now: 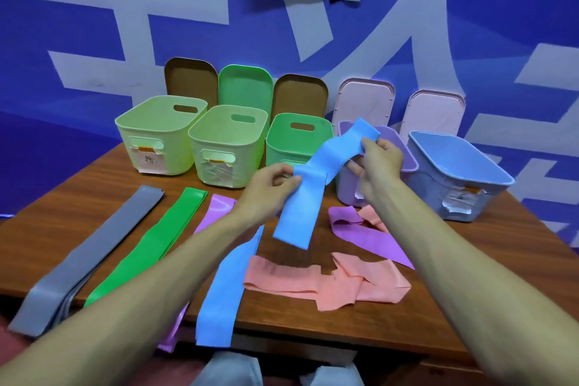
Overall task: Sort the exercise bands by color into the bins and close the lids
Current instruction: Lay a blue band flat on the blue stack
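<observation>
A blue band (316, 175) hangs in the air over the table, held between both hands. My left hand (269, 188) pinches its middle, and my right hand (377, 163) grips its upper end, in front of the purple bin (410, 163). The band's lower end droops toward the table. Another blue strip (225, 288) lies below my left forearm and hangs over the front edge. On the table lie a grey band (84, 254), a green band (150, 244), a purple band (216, 207), another purple band (360, 232) and a pink band (319, 279).
Five open bins stand in a row at the back: two pale green (156, 135) (225, 144), a green one (297, 138), the purple one and a blue one (457, 172). Their lids (244, 88) lean against the blue wall behind. The wooden table (407, 316) ends near my body.
</observation>
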Demonstrator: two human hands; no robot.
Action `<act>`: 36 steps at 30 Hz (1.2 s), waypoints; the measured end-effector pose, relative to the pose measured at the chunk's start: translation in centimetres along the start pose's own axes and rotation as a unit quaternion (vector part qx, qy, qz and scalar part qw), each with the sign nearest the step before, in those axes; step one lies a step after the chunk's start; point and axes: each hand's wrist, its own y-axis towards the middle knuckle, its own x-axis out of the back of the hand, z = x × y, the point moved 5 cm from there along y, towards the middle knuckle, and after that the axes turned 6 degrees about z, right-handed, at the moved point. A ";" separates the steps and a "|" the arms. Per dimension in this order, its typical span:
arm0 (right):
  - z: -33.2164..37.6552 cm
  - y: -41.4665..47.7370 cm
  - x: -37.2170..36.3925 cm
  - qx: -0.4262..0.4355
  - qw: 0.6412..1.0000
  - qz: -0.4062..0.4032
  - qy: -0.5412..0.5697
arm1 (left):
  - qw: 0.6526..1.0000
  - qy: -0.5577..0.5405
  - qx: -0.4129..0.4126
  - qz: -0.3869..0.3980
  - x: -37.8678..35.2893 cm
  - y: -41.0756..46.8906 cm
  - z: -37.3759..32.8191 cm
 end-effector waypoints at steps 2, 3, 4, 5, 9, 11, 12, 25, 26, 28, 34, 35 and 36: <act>-1.8 -0.3 -0.9 -0.040 0.998 0.032 -0.027 | 1.000 0.019 0.019 -0.014 2.2 -1.9 1.0; -3.0 -0.5 -1.6 -0.059 0.996 0.056 -0.048 | 0.999 0.025 0.034 -0.022 3.3 -3.0 1.7; -4.3 -0.9 -2.4 -0.076 0.991 0.083 -0.070 | 0.998 0.026 0.051 -0.029 4.4 -4.2 2.6; -5.6 -1.2 -3.3 -0.087 0.986 0.106 -0.095 | 0.997 0.024 0.069 -0.032 5.3 -5.5 3.4; -10.3 -2.3 -6.7 -0.089 0.960 0.150 -0.220 | 0.987 0.026 0.151 -0.050 7.7 -10.3 7.2; -12.0 -2.5 -7.9 -0.083 0.949 0.151 -0.266 | 0.983 0.037 0.174 -0.045 7.9 -11.8 9.1; -12.8 -2.5 -8.3 -0.082 0.944 0.151 -0.281 | 0.983 0.039 0.178 -0.035 7.8 -12.3 9.9; -17.5 -0.3 -9.2 -0.105 0.911 0.167 -0.363 | 0.920 0.353 0.167 -0.013 6.5 -11.2 11.5; -17.8 0.0 -9.1 -0.102 0.905 0.163 -0.380 | 0.911 0.381 0.160 -0.003 6.3 -11.1 11.4; -18.4 0.5 -8.9 -0.093 0.892 0.156 -0.414 | 0.890 0.431 0.146 0.020 5.9 -10.7 11.0; -19.2 1.3 -8.5 -0.031 0.833 0.174 -0.524 | 0.858 0.480 0.163 0.079 5.5 -9.8 10.0; -19.3 1.3 -8.5 -0.021 0.821 0.176 -0.543 | 0.852 0.490 0.166 0.087 5.6 -9.7 9.9; -19.3 1.2 -8.5 -0.012 0.811 0.178 -0.557 | 0.842 0.506 0.163 0.093 5.6 -9.6 9.7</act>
